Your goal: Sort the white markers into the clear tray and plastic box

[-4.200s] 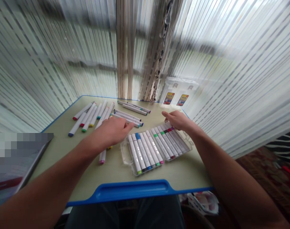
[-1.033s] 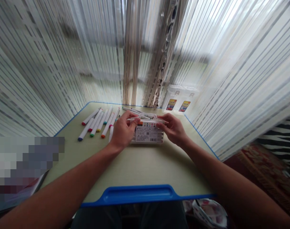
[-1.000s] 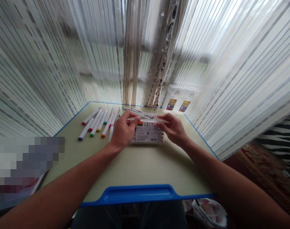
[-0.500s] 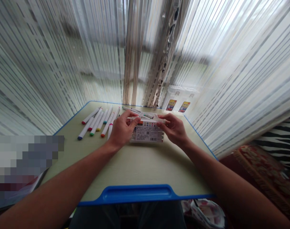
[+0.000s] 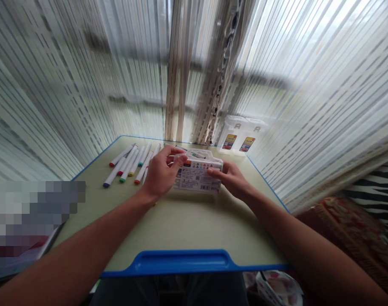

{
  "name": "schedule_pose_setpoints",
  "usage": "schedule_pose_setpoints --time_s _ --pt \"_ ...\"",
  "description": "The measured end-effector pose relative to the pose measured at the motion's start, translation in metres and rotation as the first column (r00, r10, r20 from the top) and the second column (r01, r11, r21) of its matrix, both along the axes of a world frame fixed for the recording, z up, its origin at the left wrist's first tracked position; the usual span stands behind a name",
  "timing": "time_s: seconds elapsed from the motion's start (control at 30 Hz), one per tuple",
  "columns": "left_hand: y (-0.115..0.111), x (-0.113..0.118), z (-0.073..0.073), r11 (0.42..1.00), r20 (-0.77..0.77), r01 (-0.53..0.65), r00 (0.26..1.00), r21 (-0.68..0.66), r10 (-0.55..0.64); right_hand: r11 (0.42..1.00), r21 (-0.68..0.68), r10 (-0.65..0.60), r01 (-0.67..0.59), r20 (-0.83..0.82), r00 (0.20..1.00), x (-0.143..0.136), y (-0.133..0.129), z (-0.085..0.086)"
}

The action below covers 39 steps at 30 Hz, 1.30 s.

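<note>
A clear plastic marker case (image 5: 196, 176) with a printed label stands tilted on the table, between my two hands. My left hand (image 5: 163, 172) pinches its upper left corner, thumb in front and fingers behind. My right hand (image 5: 233, 178) grips the right side, its thumb lying across the label. Markers show through the clear plastic along the case's sides. Left of my left hand lie several white markers (image 5: 128, 163) with coloured ends, some partly hidden by that hand. Behind the case, a few more markers (image 5: 196, 155) are partly visible.
The pale table (image 5: 194, 225) has a blue rim and a blue front tray (image 5: 182, 260). Two clear containers with labels (image 5: 238, 136) stand at the back right corner. String curtains (image 5: 143, 76) hang right behind the table. A patterned cloth (image 5: 337, 229) lies off to the right.
My right hand has slid from the case's upper right corner down to its right side, thumb now on the label. The case has turned slightly. My left hand keeps its corner grip.
</note>
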<state>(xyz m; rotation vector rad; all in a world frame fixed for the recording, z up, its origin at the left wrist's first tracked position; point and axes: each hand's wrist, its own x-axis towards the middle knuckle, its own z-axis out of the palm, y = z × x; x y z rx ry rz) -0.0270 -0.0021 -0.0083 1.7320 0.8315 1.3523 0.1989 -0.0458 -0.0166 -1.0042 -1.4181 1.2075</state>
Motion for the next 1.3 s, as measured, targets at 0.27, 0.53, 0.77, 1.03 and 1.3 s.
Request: schedule_pose_setpoints --time_s 0.27,0.53,0.77,1.03,1.3 --pt "-0.012 0.005 0.002 0.974 -0.203 -0.178 0.958 0.141 0.205 0.906 0.205 -0.371 0.371 -0.041 0.928 -0.014 -0.010 0.010" --pt "-0.032 0.019 0.006 0.997 -0.264 0.068 0.962 -0.044 -0.077 0.967 0.219 -0.126 0.131 -0.037 0.991 -0.033 -0.033 0.009" --pt "-0.026 0.011 0.009 0.895 0.215 0.341 0.934 -0.287 -0.286 0.879 0.476 -0.169 0.004 0.303 0.938 -0.027 -0.037 0.013" --pt "-0.027 0.015 0.018 0.796 0.465 0.360 0.878 -0.487 -0.112 0.846 0.372 -0.422 0.382 0.030 0.906 -0.011 -0.007 0.010" --pt "-0.020 0.011 0.009 0.875 0.291 0.267 0.944 -0.403 -0.154 0.970 0.088 -0.226 0.227 -0.029 0.974 -0.024 -0.018 0.009"
